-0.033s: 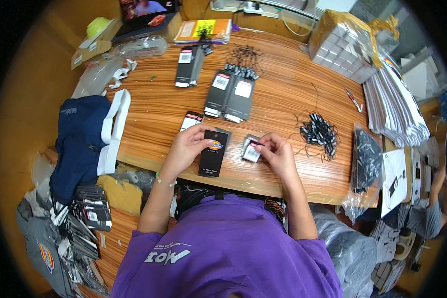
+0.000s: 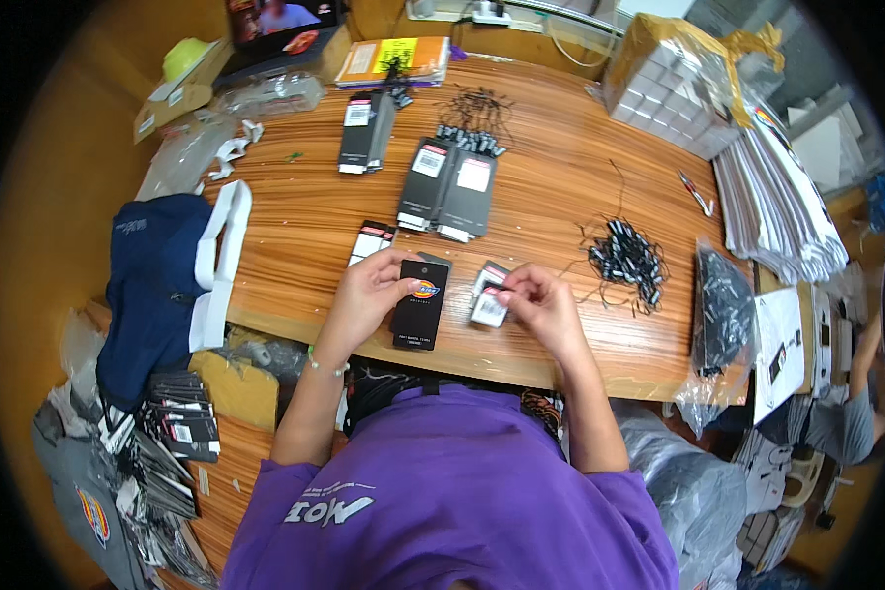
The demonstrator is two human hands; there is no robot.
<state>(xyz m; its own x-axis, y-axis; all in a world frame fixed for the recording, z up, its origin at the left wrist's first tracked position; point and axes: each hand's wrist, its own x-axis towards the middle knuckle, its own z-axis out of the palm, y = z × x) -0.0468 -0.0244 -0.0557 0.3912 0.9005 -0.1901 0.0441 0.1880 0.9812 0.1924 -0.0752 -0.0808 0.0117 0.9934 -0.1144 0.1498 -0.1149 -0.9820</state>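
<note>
Two hands over the near edge of the wood-grain table (image 2: 310,206): black hang tag (image 2: 419,320) left, small white label (image 2: 489,312) right.

Left fingers behind the tag are hidden, and so is most of the grey card (image 2: 436,261) under it; right fingertips blur into the label's corner; co-worker's arm (image 2: 863,359) cut off at far right. Left hand (image 2: 369,292) pinches the tag upright, thumb on its face; right hand (image 2: 544,308) nearly closed, pinching the label. Clear bag (image 2: 703,393) holds black cords; clear wrap (image 2: 733,69) holds white boxes (image 2: 662,103).
</note>
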